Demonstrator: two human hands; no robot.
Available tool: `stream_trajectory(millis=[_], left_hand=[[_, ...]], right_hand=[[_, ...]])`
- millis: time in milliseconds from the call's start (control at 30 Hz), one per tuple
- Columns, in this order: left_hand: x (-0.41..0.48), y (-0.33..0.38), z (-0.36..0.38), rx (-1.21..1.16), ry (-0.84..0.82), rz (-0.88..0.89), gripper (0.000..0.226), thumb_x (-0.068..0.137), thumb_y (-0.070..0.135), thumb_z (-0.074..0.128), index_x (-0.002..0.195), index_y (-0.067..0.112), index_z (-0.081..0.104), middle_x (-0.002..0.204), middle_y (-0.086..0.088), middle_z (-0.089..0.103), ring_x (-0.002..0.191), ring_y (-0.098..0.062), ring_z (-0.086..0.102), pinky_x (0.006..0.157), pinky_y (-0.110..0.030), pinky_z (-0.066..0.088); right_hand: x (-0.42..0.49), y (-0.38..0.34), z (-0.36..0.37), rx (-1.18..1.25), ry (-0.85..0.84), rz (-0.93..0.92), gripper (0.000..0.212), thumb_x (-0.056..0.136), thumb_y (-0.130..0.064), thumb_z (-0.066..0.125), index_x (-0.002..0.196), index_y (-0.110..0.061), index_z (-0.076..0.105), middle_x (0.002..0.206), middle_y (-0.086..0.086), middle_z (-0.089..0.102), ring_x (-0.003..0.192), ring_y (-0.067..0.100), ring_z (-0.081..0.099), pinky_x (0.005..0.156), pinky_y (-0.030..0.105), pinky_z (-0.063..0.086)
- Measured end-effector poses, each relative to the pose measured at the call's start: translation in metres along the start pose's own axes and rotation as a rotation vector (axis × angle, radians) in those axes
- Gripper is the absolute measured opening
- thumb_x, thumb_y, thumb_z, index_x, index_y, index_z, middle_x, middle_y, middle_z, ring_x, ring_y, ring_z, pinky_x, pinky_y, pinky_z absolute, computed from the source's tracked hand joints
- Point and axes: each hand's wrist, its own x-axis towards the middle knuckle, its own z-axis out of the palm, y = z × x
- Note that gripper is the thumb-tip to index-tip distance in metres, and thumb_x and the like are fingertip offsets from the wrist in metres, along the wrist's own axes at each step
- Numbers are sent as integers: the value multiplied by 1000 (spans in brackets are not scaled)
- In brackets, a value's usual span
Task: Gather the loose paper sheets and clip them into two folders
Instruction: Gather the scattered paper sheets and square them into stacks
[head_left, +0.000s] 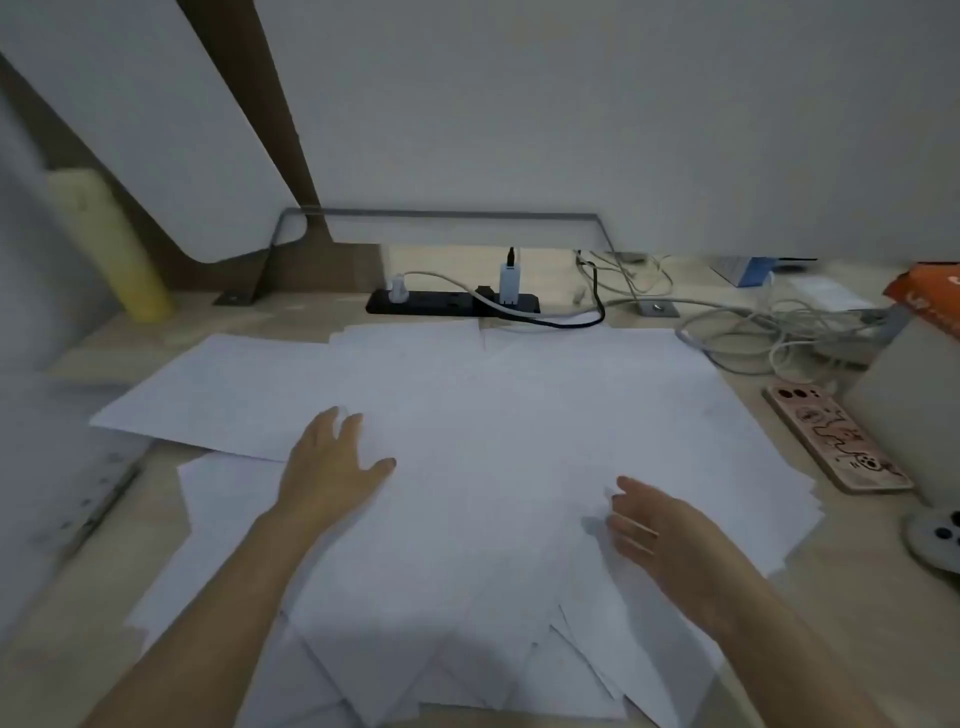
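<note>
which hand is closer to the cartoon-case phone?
Right. The right hand is over the paper sheets, just left of the phone and nearer the camera; the left hand lies farther left across the sheets.

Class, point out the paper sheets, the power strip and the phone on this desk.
paper sheets (519, 415), head view, on the bare middle of the spread.
power strip (449, 302), head view, on its black body.
phone (836, 438), head view, middle of its patterned case.

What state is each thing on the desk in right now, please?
sheets: loose, overlapping, not yet gathered
left hand: open, flat on the sheets
right hand: open, over the sheets
power strip: plugs in it
phone: lying back up
cables: tangled
</note>
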Motion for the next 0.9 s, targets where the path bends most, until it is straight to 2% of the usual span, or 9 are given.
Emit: stream_trajectory(millis=[100, 167, 233, 367, 500, 600, 667, 767, 900], left_hand=[[6, -11, 0, -25, -63, -105, 84, 86, 55, 51, 149, 16, 12, 157, -7, 9, 143, -24, 12, 112, -41, 24], [12, -13, 3, 7, -66, -116, 83, 85, 58, 50, 147, 15, 16, 151, -8, 22, 138, -27, 22, 105, -41, 31], [17, -11, 5, 55, -6, -119, 80, 84, 59, 50, 144, 14, 23, 145, -10, 31, 132, -28, 29, 101, -40, 34], [34, -19, 4, -20, 42, -178, 69, 83, 57, 54, 133, 13, 39, 132, -9, 44, 122, -27, 41, 97, -39, 39], [38, -24, 8, -149, 30, -164, 47, 80, 54, 59, 111, 20, 48, 97, 4, 52, 92, -18, 54, 75, -32, 42], [38, -27, 10, -203, 2, -145, 35, 80, 52, 60, 96, 22, 51, 88, 7, 53, 77, -13, 55, 63, -29, 39], [35, -28, 9, -236, -21, -131, 31, 82, 50, 60, 94, 23, 52, 91, 6, 56, 77, -12, 57, 62, -29, 40], [28, -32, 4, -302, -49, -154, 23, 86, 44, 57, 93, 23, 51, 89, 8, 61, 80, -14, 60, 67, -30, 43], [19, -43, 0, -457, -10, -151, 13, 90, 33, 55, 84, 23, 51, 85, 3, 63, 76, -17, 61, 67, -32, 44]], right_hand=[[-1, 9, 6, 20, -24, 33, 25, 91, -1, 45, 79, 12, 63, 83, 10, 57, 79, 23, 57, 81, 34, 41], [7, 12, 10, 36, -59, 65, 43, 87, 3, 44, 48, -1, 60, 63, 7, 55, 61, 20, 57, 78, 34, 44], [13, 10, 15, 52, -51, 71, 31, 85, 2, 44, 59, -4, 59, 69, 13, 62, 70, 28, 60, 82, 38, 47], [32, 11, 32, -92, -58, 100, 5, 85, -4, 52, 83, -3, 57, 85, 15, 58, 79, 30, 56, 71, 34, 43], [44, 12, 52, -224, -75, 112, 17, 85, -9, 57, 99, -6, 67, 88, 11, 74, 81, 30, 69, 72, 35, 54], [49, 18, 69, -256, -150, 126, 24, 86, -10, 57, 109, -8, 65, 97, 11, 75, 88, 28, 71, 73, 33, 57], [50, 24, 80, -286, -169, 130, 24, 86, -7, 57, 110, -8, 64, 97, 10, 75, 86, 26, 72, 68, 28, 57], [53, 28, 92, -383, -203, 119, 25, 87, -3, 56, 111, -7, 63, 99, 10, 74, 89, 25, 71, 74, 29, 57], [50, 20, 100, -591, -219, 11, 24, 89, -11, 54, 111, -16, 61, 104, 1, 70, 91, 14, 67, 75, 22, 53]])
